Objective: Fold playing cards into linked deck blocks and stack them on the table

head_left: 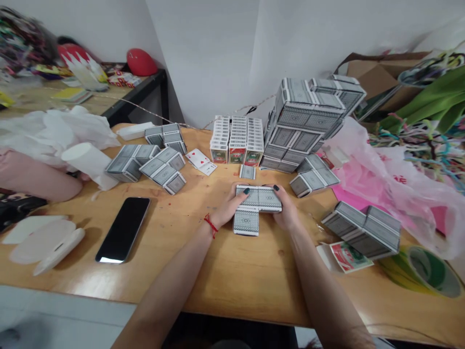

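Note:
In front of me an L-shaped group of grey-backed playing cards (246, 222) sits on the wooden table. My left hand (232, 206) is closed around its upper left stack, thumb on top. On the opposite end my right hand (286, 207) grips the upper right stack, with one finger over the top card. The lower left stack juts toward me, touched by neither hand. Just beyond lies a small grey-backed card stack (247, 171). Behind it stand three rows of card boxes (238, 140), red and green at the front.
A tall pile of card stacks (305, 116) rises at the back right. More card stacks (163, 169) lie left, near loose face-up cards (201, 161) and a black phone (123, 230). Right are other card blocks (363, 228), yellow-green tape (423, 271) and pink plastic bags (392, 169).

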`<state>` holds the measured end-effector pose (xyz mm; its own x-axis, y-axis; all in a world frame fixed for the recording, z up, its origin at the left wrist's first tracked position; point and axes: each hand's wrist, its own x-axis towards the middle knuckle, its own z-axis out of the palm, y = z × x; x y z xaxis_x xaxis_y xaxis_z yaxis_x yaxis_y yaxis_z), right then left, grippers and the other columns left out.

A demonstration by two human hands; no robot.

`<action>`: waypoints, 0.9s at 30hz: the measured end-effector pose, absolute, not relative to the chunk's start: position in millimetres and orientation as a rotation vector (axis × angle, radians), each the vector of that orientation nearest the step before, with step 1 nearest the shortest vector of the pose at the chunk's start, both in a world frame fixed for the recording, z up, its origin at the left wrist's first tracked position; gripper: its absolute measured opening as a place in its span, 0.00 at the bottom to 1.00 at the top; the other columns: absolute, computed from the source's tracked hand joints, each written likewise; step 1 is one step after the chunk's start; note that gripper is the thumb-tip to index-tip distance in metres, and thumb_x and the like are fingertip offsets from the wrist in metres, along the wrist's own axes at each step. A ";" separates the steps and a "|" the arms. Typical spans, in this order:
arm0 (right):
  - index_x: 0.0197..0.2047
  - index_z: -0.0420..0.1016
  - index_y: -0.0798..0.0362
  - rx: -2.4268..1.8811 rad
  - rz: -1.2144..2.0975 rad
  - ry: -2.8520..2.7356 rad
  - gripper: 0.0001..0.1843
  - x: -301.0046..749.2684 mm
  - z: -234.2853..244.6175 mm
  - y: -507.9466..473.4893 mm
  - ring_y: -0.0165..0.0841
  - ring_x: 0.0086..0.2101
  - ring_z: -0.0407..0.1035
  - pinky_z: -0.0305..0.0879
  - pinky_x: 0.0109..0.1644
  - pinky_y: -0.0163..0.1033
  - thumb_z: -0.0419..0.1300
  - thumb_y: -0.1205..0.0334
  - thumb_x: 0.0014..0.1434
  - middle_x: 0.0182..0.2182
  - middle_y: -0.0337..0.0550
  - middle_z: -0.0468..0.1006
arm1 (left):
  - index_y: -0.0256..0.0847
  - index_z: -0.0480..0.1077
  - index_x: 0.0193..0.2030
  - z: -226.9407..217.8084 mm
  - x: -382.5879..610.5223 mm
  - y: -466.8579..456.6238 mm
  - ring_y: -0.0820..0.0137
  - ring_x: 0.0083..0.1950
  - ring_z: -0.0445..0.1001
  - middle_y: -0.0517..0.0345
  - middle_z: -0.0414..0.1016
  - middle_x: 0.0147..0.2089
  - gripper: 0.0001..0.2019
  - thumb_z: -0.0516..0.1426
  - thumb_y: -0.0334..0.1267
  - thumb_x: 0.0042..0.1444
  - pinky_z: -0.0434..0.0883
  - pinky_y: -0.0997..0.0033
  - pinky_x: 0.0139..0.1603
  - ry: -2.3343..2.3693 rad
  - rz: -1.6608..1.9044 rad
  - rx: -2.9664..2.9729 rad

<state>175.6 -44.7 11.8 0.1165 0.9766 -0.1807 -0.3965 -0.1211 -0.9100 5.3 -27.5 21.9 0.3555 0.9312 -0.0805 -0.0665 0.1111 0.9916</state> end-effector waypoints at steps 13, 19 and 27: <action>0.34 0.76 0.51 -1.158 1.311 -0.792 0.12 177.0 9.8 -45.6 0.30 0.31 0.66 0.59 0.30 0.32 0.59 0.55 0.47 0.33 0.37 0.76 | 0.39 0.61 0.33 13.1 6.2 -22.0 0.74 0.34 0.63 0.62 0.63 0.31 0.10 0.50 0.44 0.54 0.62 0.72 0.40 0.924 0.890 1.224; 0.32 0.76 0.50 -1.159 1.298 -0.815 0.11 177.8 9.0 -46.6 0.32 0.32 0.67 0.59 0.32 0.34 0.58 0.55 0.47 0.33 0.37 0.77 | 0.39 0.61 0.34 13.5 5.3 -22.6 0.75 0.31 0.61 0.63 0.62 0.29 0.10 0.49 0.44 0.54 0.61 0.74 0.36 0.928 0.853 1.240; 0.32 0.77 0.52 -1.165 1.229 -0.799 0.12 174.1 6.3 -44.2 0.37 0.37 0.68 0.60 0.35 0.36 0.58 0.55 0.46 0.34 0.40 0.77 | 0.38 0.64 0.33 13.6 8.5 -19.9 0.76 0.30 0.62 0.63 0.63 0.27 0.11 0.51 0.45 0.52 0.60 0.77 0.31 0.899 0.930 1.167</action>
<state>174.1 -44.2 6.3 0.2048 0.9711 -0.1225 -0.2828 -0.0611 -0.9572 8.5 -19.9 13.6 0.3546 0.9307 -0.0893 -0.1215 0.1406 0.9826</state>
